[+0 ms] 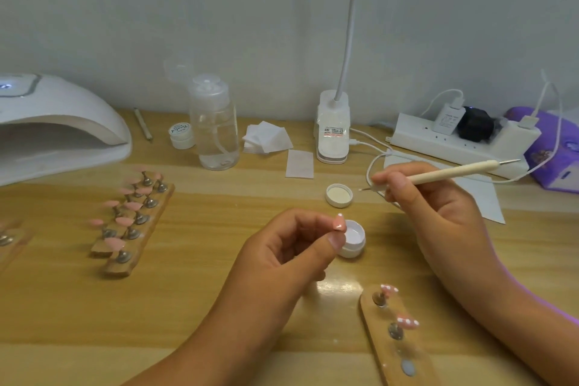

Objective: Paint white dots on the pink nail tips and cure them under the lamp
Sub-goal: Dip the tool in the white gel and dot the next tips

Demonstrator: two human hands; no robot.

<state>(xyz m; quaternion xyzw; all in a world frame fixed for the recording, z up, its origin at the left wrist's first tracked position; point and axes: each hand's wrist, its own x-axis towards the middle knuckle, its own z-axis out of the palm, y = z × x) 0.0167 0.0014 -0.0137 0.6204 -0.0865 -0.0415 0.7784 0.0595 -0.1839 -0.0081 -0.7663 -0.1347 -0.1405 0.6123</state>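
My left hand pinches a pink nail tip with a white dot at its tip, just above the open white gel pot. My right hand grips a cream dotting pen, its fine point aimed left near the pot's lid. A wooden holder at the front right carries two pink tips with white dots. Another holder at the left bears several plain pink tips. The white curing lamp stands at the far left.
A clear pump bottle, a small closed jar, white wipes, a clip lamp base, a power strip with cables and a purple pack line the back of the wooden table. A third holder pokes in at the left edge.
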